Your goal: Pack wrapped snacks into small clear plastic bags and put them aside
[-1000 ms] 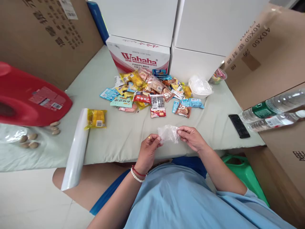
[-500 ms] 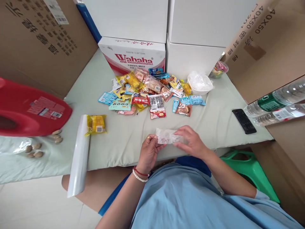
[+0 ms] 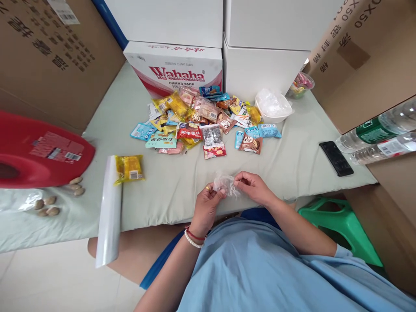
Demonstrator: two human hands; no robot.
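A crumpled clear plastic bag [image 3: 225, 182] is held between both hands, just above the near edge of the cloth-covered table [image 3: 260, 169]. My left hand [image 3: 207, 203] pinches its left side between thumb and fingers. On the other side, the fingers of my right hand [image 3: 251, 186] are closed on the bag's right edge. Beyond the hands lies a heap of wrapped snacks [image 3: 195, 115], with a red packet [image 3: 214, 151] at its near side. A brown snack packet [image 3: 251, 143] and blue packets [image 3: 269, 130] lie a little to the right of the heap.
A yellow packet [image 3: 129, 168] rests against a plastic roll [image 3: 108, 216] overhanging the table edge. Farther left are walnuts [image 3: 50, 200] and a red jug [image 3: 45, 149]. A white bowl [image 3: 274, 113] holds clear plastic. To the right are a phone [image 3: 336, 158] and bottles [image 3: 373, 132].
The clear bag was stretched flat and is now bunched up. My right hand, loosely spread before, has closed on the bag and moved slightly left.
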